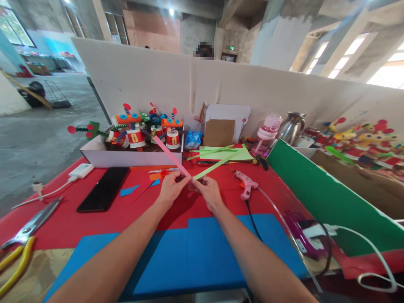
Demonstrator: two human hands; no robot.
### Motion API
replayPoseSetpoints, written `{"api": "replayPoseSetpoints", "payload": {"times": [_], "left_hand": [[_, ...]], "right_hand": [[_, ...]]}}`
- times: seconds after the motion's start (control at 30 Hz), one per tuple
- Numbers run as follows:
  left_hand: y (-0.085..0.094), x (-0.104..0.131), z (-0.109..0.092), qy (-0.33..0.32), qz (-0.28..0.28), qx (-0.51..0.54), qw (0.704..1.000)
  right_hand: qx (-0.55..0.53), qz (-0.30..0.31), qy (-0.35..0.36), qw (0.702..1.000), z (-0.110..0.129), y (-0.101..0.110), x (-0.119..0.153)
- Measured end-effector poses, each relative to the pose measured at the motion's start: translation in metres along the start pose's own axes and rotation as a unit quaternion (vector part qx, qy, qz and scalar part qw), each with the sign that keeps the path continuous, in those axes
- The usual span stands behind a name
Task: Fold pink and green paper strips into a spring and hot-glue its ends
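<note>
pink strip [172, 156], lime-green strip [217, 165], red tabletop [126, 223], plain blue sheets [170, 256]

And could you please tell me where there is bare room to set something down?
The blue surface between the forearms is bare, as is the red tabletop between phone and scissors. The back is crowded, from the cup figures to the kettle.

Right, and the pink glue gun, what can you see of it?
The pink glue gun lies on its side on the red table covering, to the right of the right hand, with neither hand touching it. Its body looks like plastic. The dark, narrow nozzle points up and left, away from the wearer. A black cord leaves the grip and runs down over the blue sheet; a clear strand trails from the rear. Whether it is hot can't be seen.
</note>
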State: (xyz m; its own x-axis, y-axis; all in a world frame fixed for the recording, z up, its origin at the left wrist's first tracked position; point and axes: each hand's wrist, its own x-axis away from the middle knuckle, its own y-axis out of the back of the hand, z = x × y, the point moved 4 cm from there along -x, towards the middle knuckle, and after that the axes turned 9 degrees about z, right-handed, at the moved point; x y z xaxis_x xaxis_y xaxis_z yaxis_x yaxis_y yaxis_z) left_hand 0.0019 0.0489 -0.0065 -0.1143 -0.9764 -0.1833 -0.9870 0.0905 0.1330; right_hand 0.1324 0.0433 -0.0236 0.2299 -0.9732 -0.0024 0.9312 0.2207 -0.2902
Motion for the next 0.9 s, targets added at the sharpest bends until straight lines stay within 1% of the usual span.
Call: {"api": "replayPoseSetpoints", "payload": {"times": [0.1,0.27,0.37,0.47,0.6,0.8,0.9], "left_hand": [[0.001,-0.0004,0.0018,0.011,-0.01,-0.019,1.0],[-0.0014,0.0,0.0023,0.018,-0.009,-0.004,1.0],[-0.0024,0.0002,0.0023,0.02,-0.011,0.0,1.0],[-0.0016,-0.0004,0.0035,0.017,-0.017,-0.003,1.0],[-0.0007,-0.0015,0.0048,0.008,-0.013,-0.014,1.0],[-0.0022,-0.0016,0.006,0.014,-0.011,0.011,1.0],[-0.0041,-0.0014,0.0045,0.008,0.012,0.028,1.0]], "right_hand": [[-0.014,0.005,-0.007,1.0,-0.0005,-0.0009,0.0004],[-0.05,0.004,-0.025,0.998,-0.0028,-0.0006,-0.0002],[-0.057,-0.004,-0.021,0.998,-0.0035,0.0006,-0.0012],[-0.058,0.004,-0.017,0.998,-0.0033,0.0001,-0.0013],[-0.043,0.018,-0.017,0.999,-0.0036,-0.0009,-0.0011],[0.017,-0.02,0.015,1.0,-0.002,0.0025,-0.0018],[0.039,-0.033,0.032,0.998,0.0002,0.004,-0.0015]]}}
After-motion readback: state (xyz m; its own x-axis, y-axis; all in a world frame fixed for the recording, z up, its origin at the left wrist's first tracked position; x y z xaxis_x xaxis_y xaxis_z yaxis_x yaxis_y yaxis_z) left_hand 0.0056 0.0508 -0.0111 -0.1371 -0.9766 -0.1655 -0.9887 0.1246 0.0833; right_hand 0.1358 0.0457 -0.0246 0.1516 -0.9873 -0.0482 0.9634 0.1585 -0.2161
